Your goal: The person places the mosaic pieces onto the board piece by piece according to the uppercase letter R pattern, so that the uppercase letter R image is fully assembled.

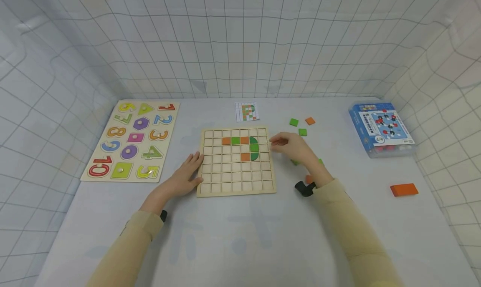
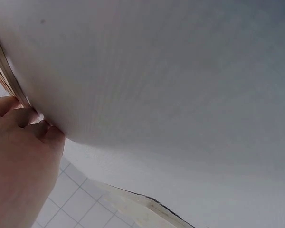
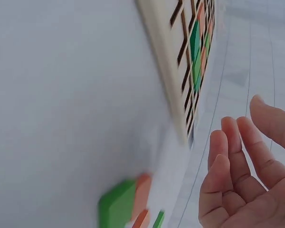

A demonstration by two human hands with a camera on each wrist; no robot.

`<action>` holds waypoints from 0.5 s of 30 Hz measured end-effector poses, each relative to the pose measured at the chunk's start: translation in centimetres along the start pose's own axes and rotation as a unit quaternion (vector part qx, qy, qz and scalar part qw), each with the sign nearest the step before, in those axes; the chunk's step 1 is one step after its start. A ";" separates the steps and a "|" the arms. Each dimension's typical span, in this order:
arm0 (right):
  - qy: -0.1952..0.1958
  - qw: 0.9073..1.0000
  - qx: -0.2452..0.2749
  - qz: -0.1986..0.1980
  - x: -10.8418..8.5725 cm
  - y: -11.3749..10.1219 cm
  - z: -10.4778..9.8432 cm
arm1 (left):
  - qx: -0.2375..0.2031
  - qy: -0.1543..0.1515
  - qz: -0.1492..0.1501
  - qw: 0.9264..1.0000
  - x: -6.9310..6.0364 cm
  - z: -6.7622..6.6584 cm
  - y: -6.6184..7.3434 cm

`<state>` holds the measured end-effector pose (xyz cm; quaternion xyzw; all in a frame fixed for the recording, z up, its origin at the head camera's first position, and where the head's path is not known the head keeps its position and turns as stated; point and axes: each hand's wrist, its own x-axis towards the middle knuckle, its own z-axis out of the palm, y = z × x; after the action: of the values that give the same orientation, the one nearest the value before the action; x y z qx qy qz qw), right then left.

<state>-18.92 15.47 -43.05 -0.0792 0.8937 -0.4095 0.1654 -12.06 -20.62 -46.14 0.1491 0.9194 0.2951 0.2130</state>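
A wooden grid board [image 1: 229,168] lies flat on the table. In its upper right part sit orange squares [image 1: 226,141], green squares [image 1: 235,141] and dark green rounded pieces [image 1: 254,156]. My left hand [image 1: 184,176] rests against the board's left edge, fingers and thumb touching it; the left wrist view shows the fingers [image 2: 26,118] along that edge. Just off the board's right edge hovers my right hand [image 1: 291,146]. In the right wrist view its fingers [image 3: 235,142] bend loosely, the thumb stands apart, and nothing lies between them.
Loose green [image 1: 294,122] and orange tiles [image 1: 310,120] lie right of the board, some partly hidden by my right arm. Behind the board is a small pattern card [image 1: 246,112]. A number puzzle [image 1: 150,107] lies left; a blue box [image 1: 383,128] and an orange block [image 1: 403,190] lie right.
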 end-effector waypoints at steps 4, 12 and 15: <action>0.006 1.000 0.014 0.015 -1.1 2.2 -1.9 | 0.000 -0.002 0.001 1.000 0.1 0.0 0.0; 0.022 0.998 0.029 0.042 -3.1 5.7 -4.6 | -0.005 -0.005 -0.001 1.000 0.1 -0.1 0.1; 0.031 0.998 0.031 0.045 -3.4 6.3 -5.0 | -0.004 -0.005 -0.001 1.000 0.0 -0.1 0.1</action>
<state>-17.56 24.06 -43.93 -0.0210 0.8879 -0.4313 0.1587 -12.10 -20.57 -46.05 0.1494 0.9173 0.2975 0.2185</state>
